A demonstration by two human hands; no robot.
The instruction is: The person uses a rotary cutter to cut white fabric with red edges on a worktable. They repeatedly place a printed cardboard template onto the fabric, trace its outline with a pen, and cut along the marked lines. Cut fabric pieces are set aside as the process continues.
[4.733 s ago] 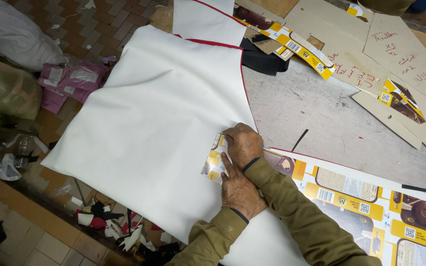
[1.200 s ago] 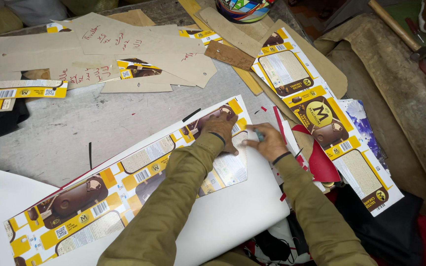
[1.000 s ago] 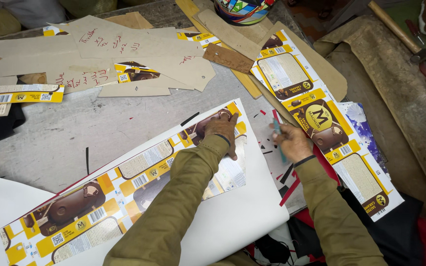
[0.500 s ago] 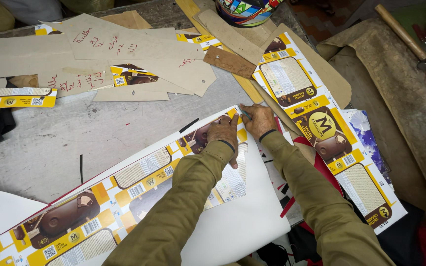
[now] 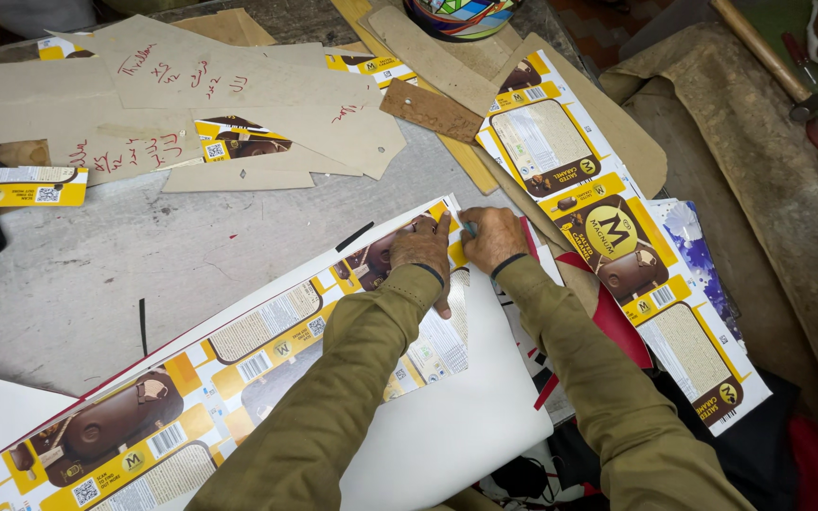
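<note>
My left hand (image 5: 422, 252) presses flat, fingers spread, on the printed carton sheet (image 5: 239, 364) lying over white material (image 5: 447, 426) on the table (image 5: 144, 255). My right hand (image 5: 490, 237) pinches a small bluish marker (image 5: 470, 228) at the sheet's edge.

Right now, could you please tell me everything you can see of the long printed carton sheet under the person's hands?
The printed carton sheet is a long, flat strip of glossy card in yellow, white and brown, with pictures of chocolate-coated ice cream bars, barcodes and text panels. It lies diagonally from the lower left corner up to the middle, on top of a white sheet on the grey table. The left hand presses flat on its upper end; the right hand sits at that end's edge, holding something small and bluish. The left sleeve covers part of it.
</note>
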